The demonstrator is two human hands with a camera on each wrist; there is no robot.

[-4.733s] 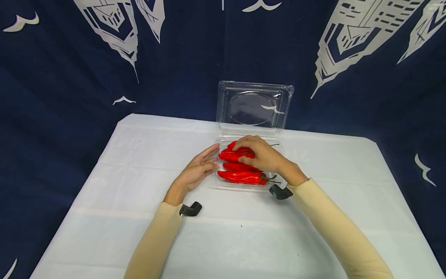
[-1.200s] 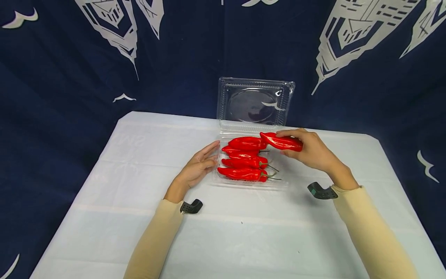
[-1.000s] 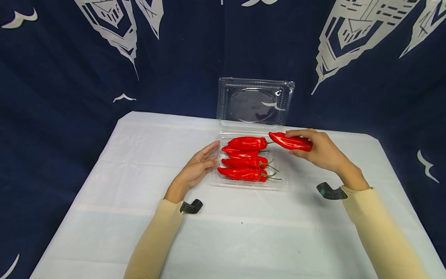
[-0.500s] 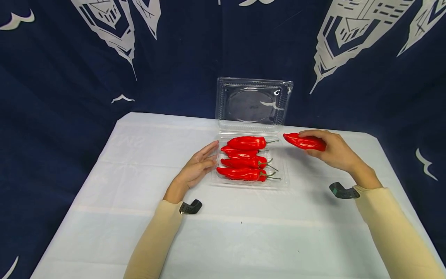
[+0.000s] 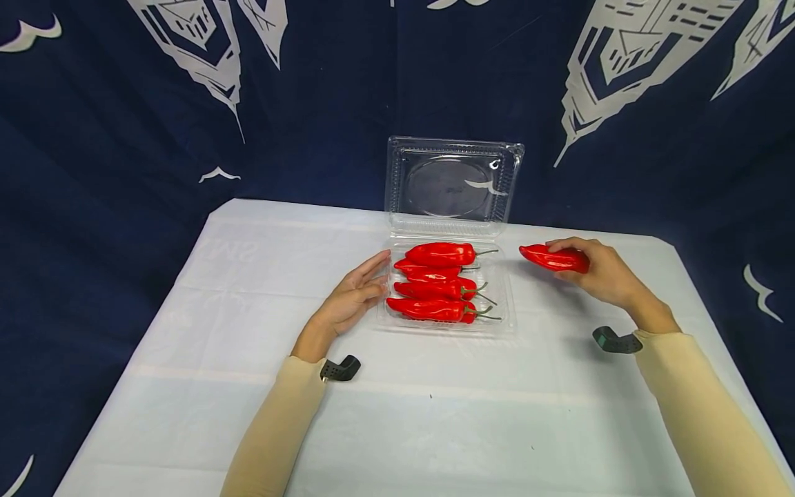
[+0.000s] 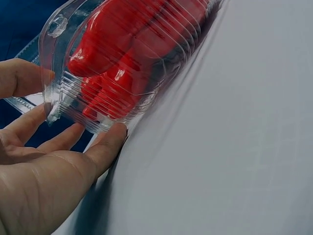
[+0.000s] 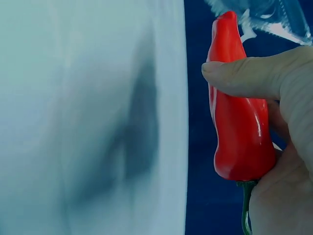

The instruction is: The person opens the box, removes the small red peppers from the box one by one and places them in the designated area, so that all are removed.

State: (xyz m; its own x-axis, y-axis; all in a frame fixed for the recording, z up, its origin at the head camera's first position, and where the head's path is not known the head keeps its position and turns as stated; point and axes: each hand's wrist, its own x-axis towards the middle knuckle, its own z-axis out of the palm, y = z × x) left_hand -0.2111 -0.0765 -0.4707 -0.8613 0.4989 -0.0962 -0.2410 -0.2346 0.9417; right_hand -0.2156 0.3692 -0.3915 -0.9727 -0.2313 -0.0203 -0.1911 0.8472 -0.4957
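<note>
A clear hinged plastic container lies on the table with its lid raised at the back. Several red chili peppers with green stems lie in it side by side, tips to the left. My left hand rests against the container's left side. In the left wrist view, its extended fingers and thumb touch the ridged clear wall. Right of the container, my right hand grips another red chili pepper close over the table. The right wrist view shows the thumb across that pepper, its green stem toward the palm.
A white cloth covers the table. Dark blue fabric with white prints hangs just behind its back edge, near the raised lid. Each wrist wears a small black device, the left one beside the beige sleeve.
My right hand took a chili pepper from the container and carried it out to the right, lowering it toward the table in the last half second. My left hand stayed at the container's side.
</note>
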